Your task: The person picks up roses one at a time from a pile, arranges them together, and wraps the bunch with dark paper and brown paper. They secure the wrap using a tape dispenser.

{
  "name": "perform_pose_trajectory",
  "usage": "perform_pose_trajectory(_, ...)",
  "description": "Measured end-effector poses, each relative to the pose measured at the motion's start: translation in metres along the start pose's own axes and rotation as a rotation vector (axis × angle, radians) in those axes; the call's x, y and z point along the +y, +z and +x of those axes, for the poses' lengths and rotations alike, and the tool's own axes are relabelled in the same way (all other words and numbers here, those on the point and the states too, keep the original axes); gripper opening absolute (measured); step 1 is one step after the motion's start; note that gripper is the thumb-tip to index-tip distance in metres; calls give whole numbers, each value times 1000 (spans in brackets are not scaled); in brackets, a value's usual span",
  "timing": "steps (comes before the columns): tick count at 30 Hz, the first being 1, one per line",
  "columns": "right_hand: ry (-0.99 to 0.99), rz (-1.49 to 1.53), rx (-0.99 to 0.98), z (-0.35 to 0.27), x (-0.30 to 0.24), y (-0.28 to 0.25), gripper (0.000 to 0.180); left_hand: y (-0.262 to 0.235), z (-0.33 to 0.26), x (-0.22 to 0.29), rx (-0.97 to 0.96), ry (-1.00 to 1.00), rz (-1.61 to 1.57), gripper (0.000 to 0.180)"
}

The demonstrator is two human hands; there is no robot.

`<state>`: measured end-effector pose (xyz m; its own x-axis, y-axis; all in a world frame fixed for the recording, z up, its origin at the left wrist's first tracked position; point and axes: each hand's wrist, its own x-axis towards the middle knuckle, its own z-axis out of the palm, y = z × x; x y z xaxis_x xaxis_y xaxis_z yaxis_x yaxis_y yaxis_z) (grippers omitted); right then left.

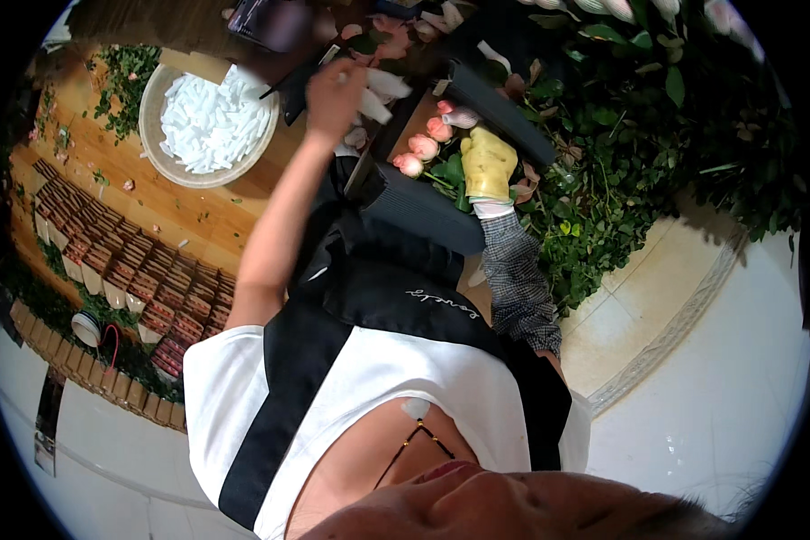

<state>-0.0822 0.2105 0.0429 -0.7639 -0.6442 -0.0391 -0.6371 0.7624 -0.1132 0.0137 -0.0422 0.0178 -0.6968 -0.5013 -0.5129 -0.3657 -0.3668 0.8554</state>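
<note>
My left hand [335, 101], bare, is closed on white foam sleeves [384, 86] that stick out to its right. It is slightly blurred. My right hand [489, 164], in a yellow glove, is curled closed beside a row of pink roses [423, 147]. One rose in a pale net sleeve [461, 118] lies against its fingers, and its stem seems to run into the glove, which hides it. The roses rest between the dark padded sides of a stand [423, 205] in front of my body, with green leaves under them.
A round pale tub [150, 135] full of white foam pieces stands on the left. Stacked bundles of wrapped roses [144, 270] line the left floor. Leafy stems [594, 202] are heaped to the right. Loose petals [391, 40] and a phone-like device [259, 22] lie at the far side.
</note>
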Motion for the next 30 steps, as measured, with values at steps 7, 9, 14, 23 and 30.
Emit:
perform_pose_trajectory(7, 43, 149, -146, 7, 3, -22, 25, 36, -20, 0, -372, 288, 551, 52)
perform_pose_trajectory(9, 3, 118, -112, 1, 8, -15, 26, 60, -25, 13, -349, 420, 680, 43)
perform_pose_trajectory(14, 107, 159, -56, -2, 12, -6, 30, 81, -26, -6, -219, 661, 754, 27)
perform_pose_trajectory(23, 33, 288, -96, 4, 15, -28, 23, -130, -65, -32, -265, -114, 552, 29)
perform_pose_trajectory(30, -17, 529, -216, -2, -27, -103, 27, -285, -77, -80, 357, -290, 948, 78)
